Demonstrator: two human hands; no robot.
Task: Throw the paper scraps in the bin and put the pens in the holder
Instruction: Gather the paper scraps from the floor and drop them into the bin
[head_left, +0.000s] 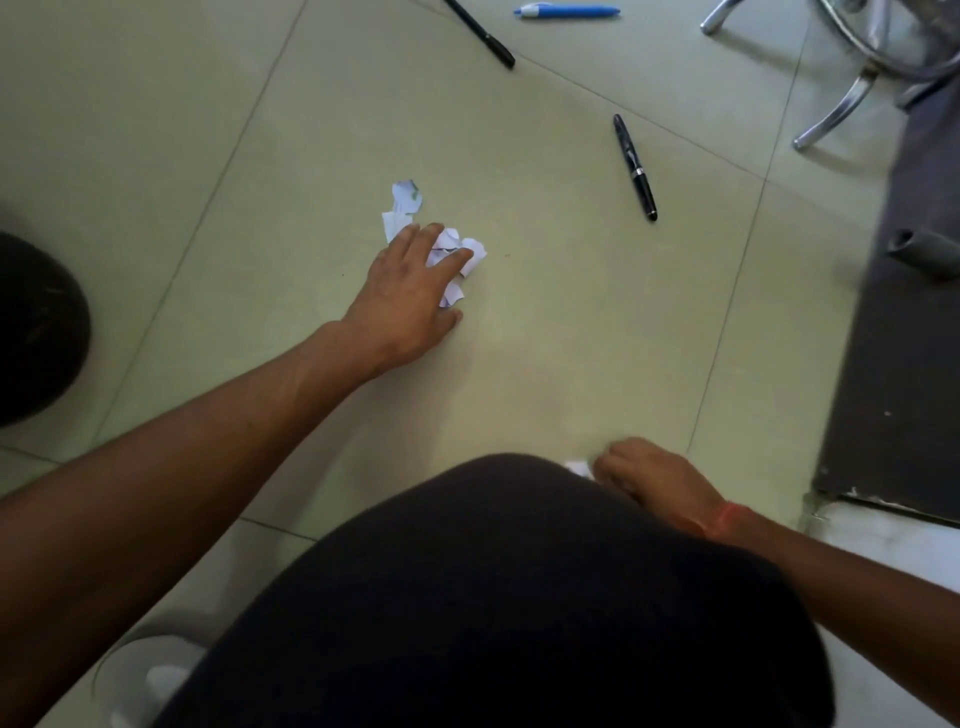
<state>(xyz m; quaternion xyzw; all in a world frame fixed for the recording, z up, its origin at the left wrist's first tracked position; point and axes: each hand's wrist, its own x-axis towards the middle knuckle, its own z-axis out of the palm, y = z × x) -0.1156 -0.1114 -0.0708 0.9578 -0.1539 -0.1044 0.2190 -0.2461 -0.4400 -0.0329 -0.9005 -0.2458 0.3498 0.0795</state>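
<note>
White paper scraps (402, 202) lie in a small pile on the tiled floor. My left hand (410, 296) rests on that pile with fingers spread over several scraps. My right hand (649, 475) is low by my knee, its fingers closed on a small white scrap (579, 467). A black pen (635, 167) lies to the right of the pile. Another black pen (480, 34) and a blue pen (569, 10) lie at the far edge. A dark round bin (36, 332) sits at the left edge. A white cup-like holder (140, 675) stands at the bottom left, partly hidden by my leg.
My dark-clothed knee (519, 597) fills the lower middle. Chrome chair legs (841, 109) stand at the top right. A dark mat (893, 364) with a grey tube (924, 252) on it runs along the right side.
</note>
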